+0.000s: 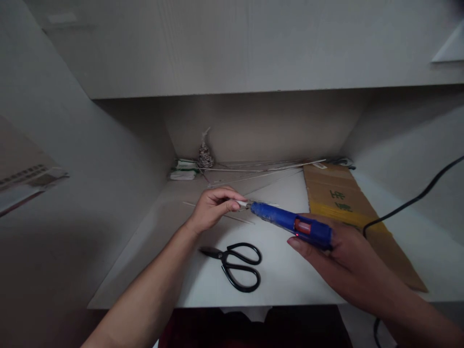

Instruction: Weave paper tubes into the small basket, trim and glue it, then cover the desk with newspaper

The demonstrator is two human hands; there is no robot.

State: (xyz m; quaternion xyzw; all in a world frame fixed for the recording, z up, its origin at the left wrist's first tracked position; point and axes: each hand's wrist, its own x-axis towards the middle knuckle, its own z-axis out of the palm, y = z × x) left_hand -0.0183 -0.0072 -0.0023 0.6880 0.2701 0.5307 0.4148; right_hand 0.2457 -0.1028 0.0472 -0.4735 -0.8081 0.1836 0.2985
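Observation:
Over the white desk my right hand grips a blue hot glue gun, its nozzle pointing left and a small red light glowing on its body. My left hand pinches a small whitish piece between thumb and fingers. The nozzle is right at this piece; whether they touch I cannot tell. Below my left hand, black-handled scissors lie on the desk with their blades to the left. Thin pale sticks lie under and behind my left hand.
Along the back lie long thin sticks, a pine-cone-like object and a white-green packet. A cardboard sheet with yellow tape covers the right side. A black cord hangs at right. An overhead panel and side walls enclose the desk.

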